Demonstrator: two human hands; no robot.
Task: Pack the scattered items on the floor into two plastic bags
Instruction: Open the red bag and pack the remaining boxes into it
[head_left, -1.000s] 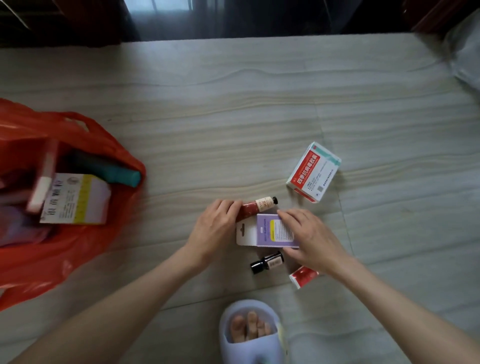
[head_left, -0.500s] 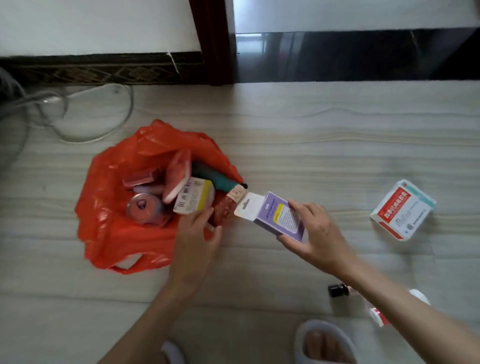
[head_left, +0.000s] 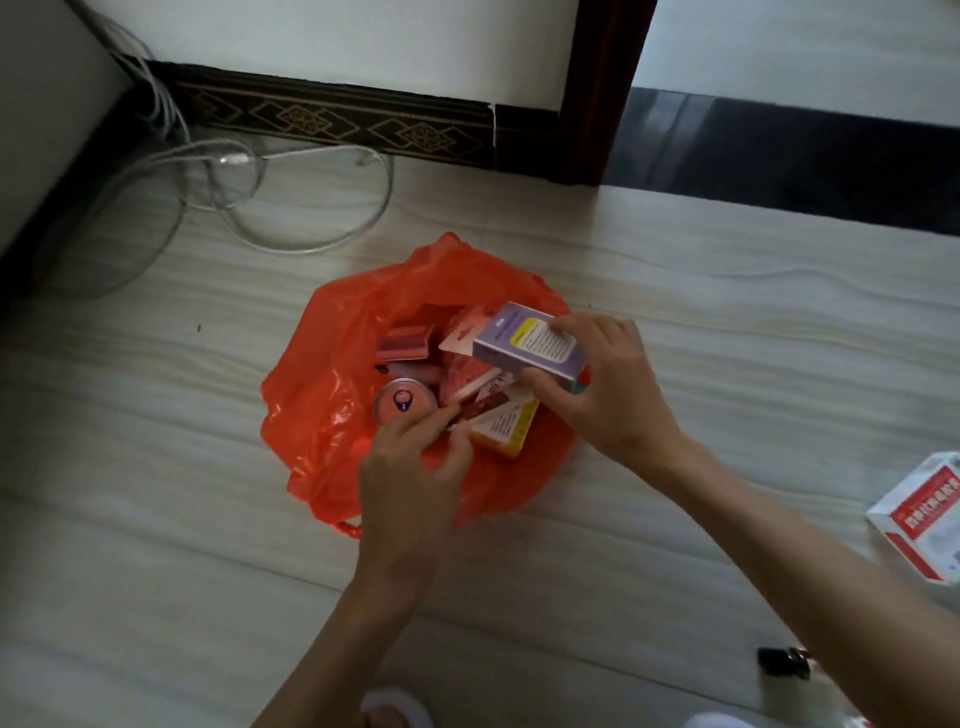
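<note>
An orange plastic bag (head_left: 322, 410) lies open on the pale floor in the middle of the view. Inside it are a round tin (head_left: 405, 402), a pink flat box (head_left: 405, 343), a yellow-and-white box (head_left: 506, 428) and other items. My right hand (head_left: 608, 395) grips a purple box (head_left: 530, 343) and holds it tilted over the bag's right side. At the bag's near rim, the fingertips of my left hand (head_left: 410, 467) pinch the lower end of a red tube (head_left: 485, 405), which lies across the items in the bag.
A red-and-white medicine box (head_left: 919, 519) lies on the floor at the far right, and a small dark bottle (head_left: 784, 661) nearer me. Loose grey cables (head_left: 291, 208) coil by the wall and skirting behind the bag. My slippered foot (head_left: 397, 709) shows at the bottom edge.
Both hands have carried their items left from the floor to the bag. The red tube is now inside the bag's mouth and the purple box hangs over it.
</note>
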